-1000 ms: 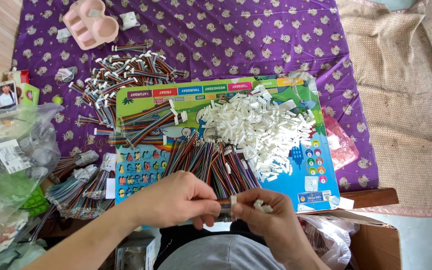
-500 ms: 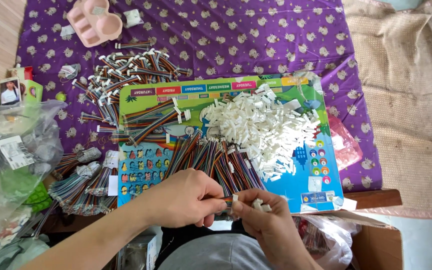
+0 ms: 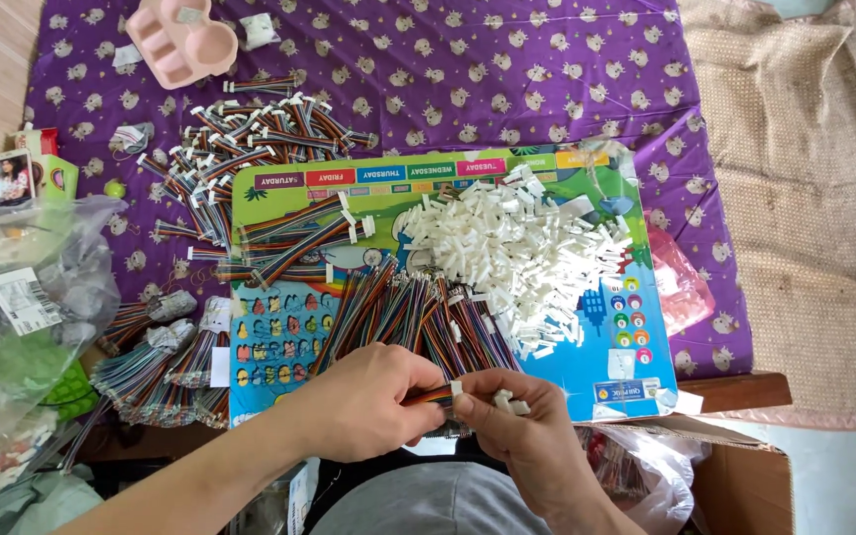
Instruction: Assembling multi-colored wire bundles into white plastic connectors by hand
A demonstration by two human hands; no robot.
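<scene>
My left hand pinches a short multicoloured ribbon cable near the table's front edge. Against that cable's end my right hand presses a small white plastic connector, with a few more white connectors tucked in its fingers. Just beyond both hands lies a fan of loose coloured ribbon cables on a bright printed board. A heap of white connectors covers the board's right half.
Finished cables with white ends are piled at the back left on the purple patterned cloth. A pink moulded tray sits at the far edge. Bundled cables and clear plastic bags crowd the left; a cardboard box stands lower right.
Both hands stay together at the cable's end with only small finger shifts. The view has tilted slightly.
</scene>
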